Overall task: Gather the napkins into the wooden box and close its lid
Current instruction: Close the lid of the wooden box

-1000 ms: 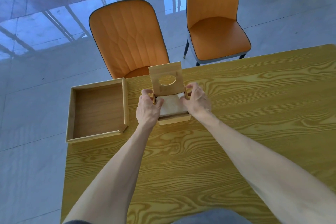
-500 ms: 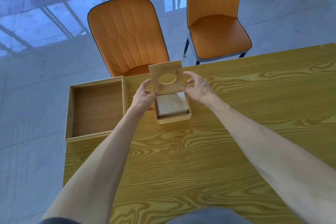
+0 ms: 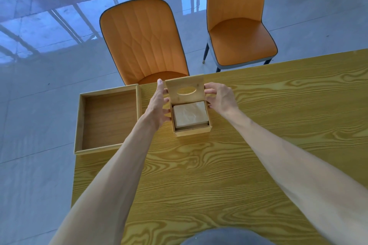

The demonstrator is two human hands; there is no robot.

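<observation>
The little wooden box (image 3: 191, 124) is sitting near the table's far edge, lid (image 3: 185, 90) standing up with its oval cutout showing. A pale napkin stack (image 3: 190, 113) is lying flat inside, filling most of it.

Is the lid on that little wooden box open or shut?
Open. The lid stands upright at the box's far edge, and the napkins inside show. Both hands flank it.

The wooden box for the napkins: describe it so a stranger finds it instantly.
On the yellow wood-grain table, near its far edge, two wooden containers sit side by side. The wooden box is the smaller right one, holding napkins, its upright lid pierced by an oval hole; the tray has neither.
</observation>
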